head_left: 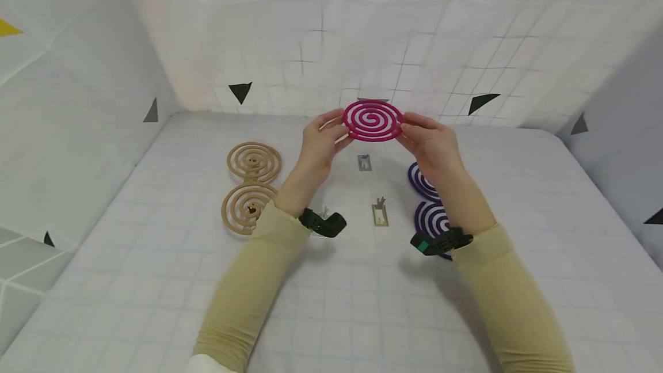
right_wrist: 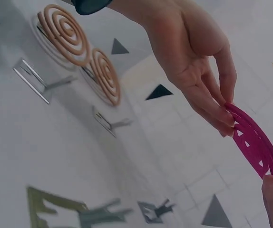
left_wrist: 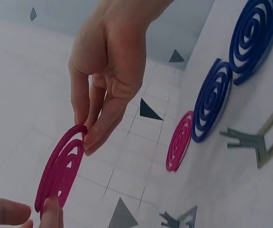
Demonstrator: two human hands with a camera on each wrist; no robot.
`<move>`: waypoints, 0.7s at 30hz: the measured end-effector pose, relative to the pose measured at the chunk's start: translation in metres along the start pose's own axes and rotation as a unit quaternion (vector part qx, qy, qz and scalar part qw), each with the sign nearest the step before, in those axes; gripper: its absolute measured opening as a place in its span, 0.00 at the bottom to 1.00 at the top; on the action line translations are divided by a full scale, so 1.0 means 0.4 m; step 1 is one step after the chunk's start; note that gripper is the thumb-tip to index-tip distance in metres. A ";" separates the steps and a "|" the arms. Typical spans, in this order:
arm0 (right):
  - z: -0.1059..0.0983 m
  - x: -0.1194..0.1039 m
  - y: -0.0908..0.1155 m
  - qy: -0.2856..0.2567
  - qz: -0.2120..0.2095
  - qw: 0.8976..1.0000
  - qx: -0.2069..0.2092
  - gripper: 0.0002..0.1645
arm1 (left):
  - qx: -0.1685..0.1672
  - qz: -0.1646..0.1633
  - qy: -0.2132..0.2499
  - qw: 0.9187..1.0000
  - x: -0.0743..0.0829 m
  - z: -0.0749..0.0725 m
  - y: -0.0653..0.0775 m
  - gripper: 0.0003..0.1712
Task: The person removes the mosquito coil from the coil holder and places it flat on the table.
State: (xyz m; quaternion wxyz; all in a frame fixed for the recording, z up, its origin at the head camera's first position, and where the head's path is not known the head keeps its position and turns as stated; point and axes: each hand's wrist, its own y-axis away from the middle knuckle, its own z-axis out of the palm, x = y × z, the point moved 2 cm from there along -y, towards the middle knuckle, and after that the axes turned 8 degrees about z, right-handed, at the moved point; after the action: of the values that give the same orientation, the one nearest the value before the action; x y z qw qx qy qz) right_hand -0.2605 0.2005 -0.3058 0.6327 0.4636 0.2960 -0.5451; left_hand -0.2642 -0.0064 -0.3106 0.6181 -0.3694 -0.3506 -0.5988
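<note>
Both hands hold up a magenta mosquito coil [head_left: 373, 121] above the back of the table, face toward the head camera. My left hand [head_left: 322, 140] pinches its left rim between thumb and fingers. The opposite rim is pinched by my right hand [head_left: 434, 143]. In the left wrist view the coil [left_wrist: 55, 183] appears nearly edge-on between the fingertips. Below the hands, small metal coil stands lie on the table: a grey one [head_left: 365, 163] at the back and a brass-toned one [head_left: 380, 215] nearer. Another stand is partly hidden by the left wristband.
Left of the arms, two tan coils [right_wrist: 70, 32] sit raised on stands. On the right, two dark blue coils [left_wrist: 211, 97] lie partly behind the right forearm, with another magenta coil [left_wrist: 178, 141] beyond them. A white wall with black triangles [head_left: 240, 92] rises behind the table.
</note>
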 end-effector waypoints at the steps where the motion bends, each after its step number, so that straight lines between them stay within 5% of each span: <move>1: -0.010 -0.008 0.002 0.001 -0.003 1.000 -0.001 0.20 | 0.000 0.004 0.004 1.000 -0.004 0.015 0.000 0.23; 13: -0.142 -0.113 -0.003 -0.057 -0.035 0.997 -0.043 0.19 | 0.032 0.055 0.120 0.991 -0.063 0.209 -0.001 0.19; 21: -0.222 -0.168 -0.026 -0.124 -0.037 0.990 -0.061 0.22 | 0.003 0.037 0.208 0.977 -0.110 0.311 -0.008 0.17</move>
State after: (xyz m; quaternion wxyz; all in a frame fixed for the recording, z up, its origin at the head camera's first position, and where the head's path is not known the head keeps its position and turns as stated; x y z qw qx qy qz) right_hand -0.2745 0.3094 -0.2845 0.6710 0.3419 0.2650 -0.6022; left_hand -0.2678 0.1238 -0.2892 0.7006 -0.2476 -0.2018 -0.6381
